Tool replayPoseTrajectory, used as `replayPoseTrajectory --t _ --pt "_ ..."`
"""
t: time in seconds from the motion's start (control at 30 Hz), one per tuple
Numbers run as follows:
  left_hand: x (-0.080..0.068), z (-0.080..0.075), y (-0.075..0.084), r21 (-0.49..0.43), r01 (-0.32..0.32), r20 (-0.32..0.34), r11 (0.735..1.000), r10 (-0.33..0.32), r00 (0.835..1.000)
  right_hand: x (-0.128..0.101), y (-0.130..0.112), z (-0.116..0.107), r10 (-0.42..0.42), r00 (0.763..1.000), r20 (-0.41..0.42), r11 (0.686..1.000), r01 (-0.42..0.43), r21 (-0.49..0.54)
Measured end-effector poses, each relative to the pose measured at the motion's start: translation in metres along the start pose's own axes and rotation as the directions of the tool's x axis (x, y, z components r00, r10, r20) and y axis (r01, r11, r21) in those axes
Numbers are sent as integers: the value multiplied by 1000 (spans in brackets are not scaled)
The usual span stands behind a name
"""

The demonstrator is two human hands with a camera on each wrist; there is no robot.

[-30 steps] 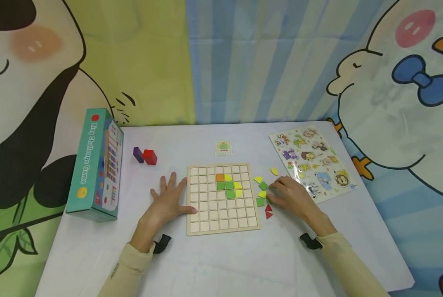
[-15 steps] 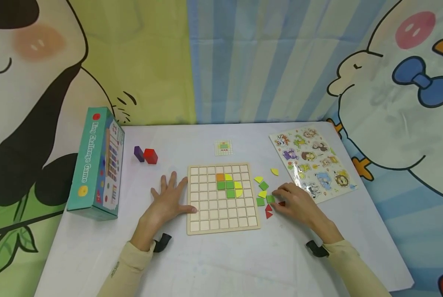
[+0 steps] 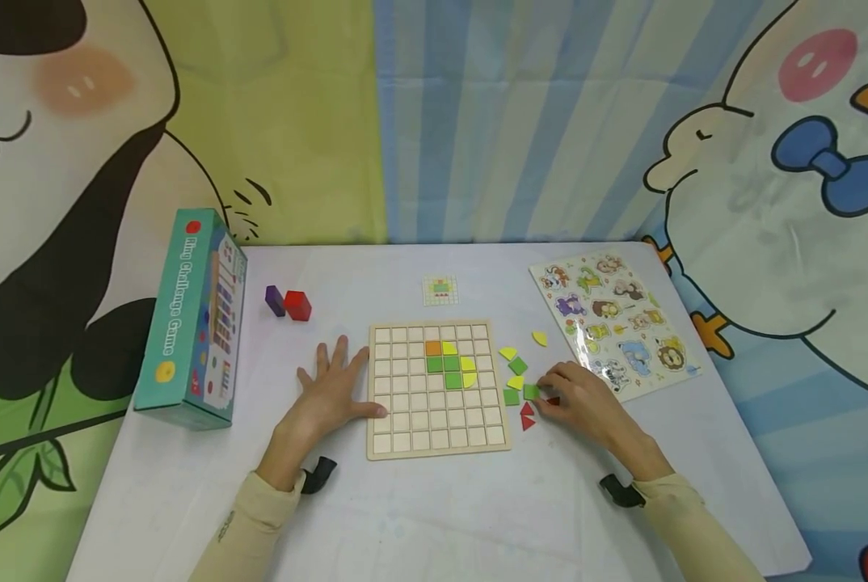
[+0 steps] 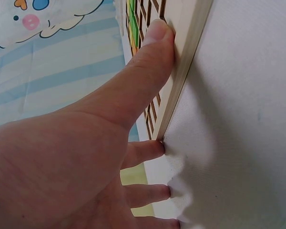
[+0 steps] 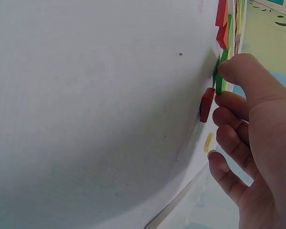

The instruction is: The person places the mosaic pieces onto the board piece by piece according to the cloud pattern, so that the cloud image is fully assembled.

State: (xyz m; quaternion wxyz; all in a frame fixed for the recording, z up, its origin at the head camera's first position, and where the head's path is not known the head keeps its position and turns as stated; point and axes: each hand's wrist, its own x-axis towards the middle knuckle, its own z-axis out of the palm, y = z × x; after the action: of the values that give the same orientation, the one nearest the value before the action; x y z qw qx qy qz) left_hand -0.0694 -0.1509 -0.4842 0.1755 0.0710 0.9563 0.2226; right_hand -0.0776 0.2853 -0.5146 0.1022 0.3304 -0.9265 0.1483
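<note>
While pinched, the green tile (image 3: pixel 530 391) sits in the right hand's (image 3: pixel 583 402) grip.

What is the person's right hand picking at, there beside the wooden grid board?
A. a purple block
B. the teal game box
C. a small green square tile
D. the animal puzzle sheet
C: the right hand pinches a small green square tile just right of the wooden grid board.

A teal game box (image 3: pixel 190 319), red block (image 3: pixel 297 305), purple block (image 3: pixel 275 300) and animal puzzle (image 3: pixel 612 319) lie about.
</note>
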Motion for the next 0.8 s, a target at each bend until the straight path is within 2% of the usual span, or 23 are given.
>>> replayPoseTrajectory --t 0.2,0.37,0.5,0.8 --pt "1 0 -1 -1 2 2 1000 -2 1000 3 3 -2 -8 999 -35 1000 9 11" --pt "1 -1 -1 -9 2 -3 1000 -2 1000 14 1 -3 -31 998 -55 999 33 38" --pt "1 0 -1 -11 5 -3 1000 -5 1000 30 -6 -2 -80 994 -79 994 86 73" --pt "0 0 -1 -10 9 5 1000 -9 1000 77 -39 7 -166 983 -85 982 173 83"
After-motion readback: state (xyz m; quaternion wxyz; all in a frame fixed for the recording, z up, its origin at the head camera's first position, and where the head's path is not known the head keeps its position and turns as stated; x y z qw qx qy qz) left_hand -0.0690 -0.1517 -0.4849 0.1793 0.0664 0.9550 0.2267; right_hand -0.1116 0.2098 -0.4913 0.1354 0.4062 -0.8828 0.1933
